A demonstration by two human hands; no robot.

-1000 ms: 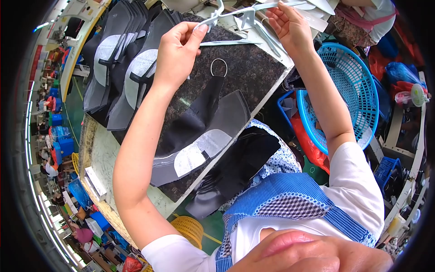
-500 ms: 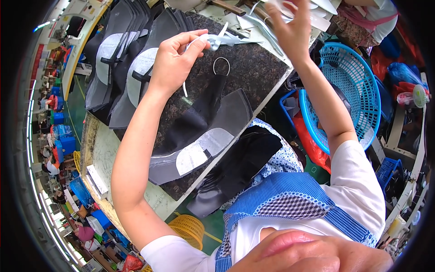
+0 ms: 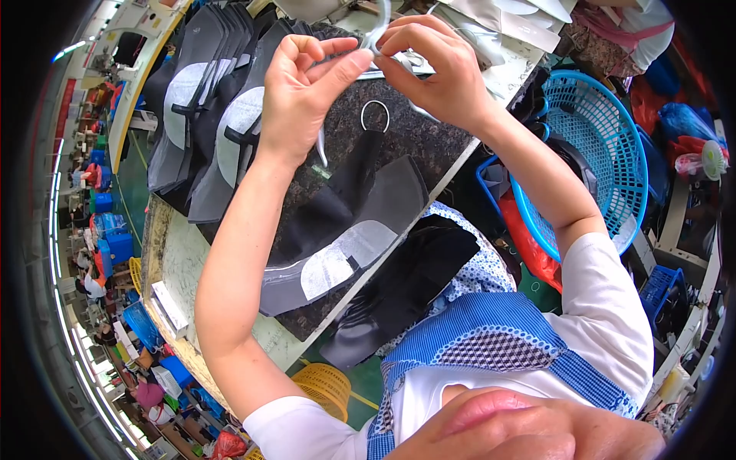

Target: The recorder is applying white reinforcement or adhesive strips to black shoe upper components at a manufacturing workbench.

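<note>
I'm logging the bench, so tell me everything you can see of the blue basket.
The blue basket is round, bright blue openwork that looks like plastic, with a thick rim. It sits tilted beside the table, under the right forearm, which covers part of its near rim. Something dark lies inside; what it is cannot be told. A red bag touches it below.

Thin pale strip [image 3: 383, 65] is pinched between both hands, raised above the dark fabric piece [image 3: 345, 222] lying flat on the surface.
</note>
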